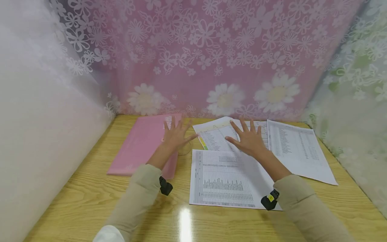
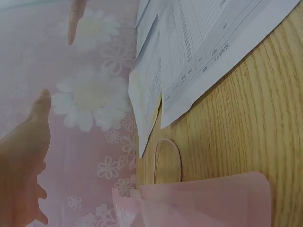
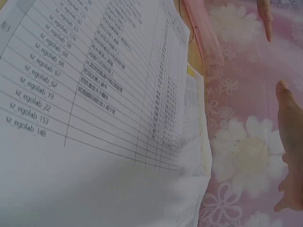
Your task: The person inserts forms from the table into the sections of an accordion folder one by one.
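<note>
My left hand is spread above the right part of a pink document folder, holding nothing. A thin loop of cord sticks out from the folder's edge in the left wrist view. My right hand is spread over several printed sheets, also with nothing in it. Below it lies a front sheet with a printed table. Behind are a sheet with a yellow and green edge and, at the right, another printed sheet. In the wrist views both hands appear raised off the table.
Everything lies on a wood-grain table. A pink floral curtain hangs along the back edge. A white cloth wall borders the left, and a pale flowered cloth the right. The sheets overlap one another.
</note>
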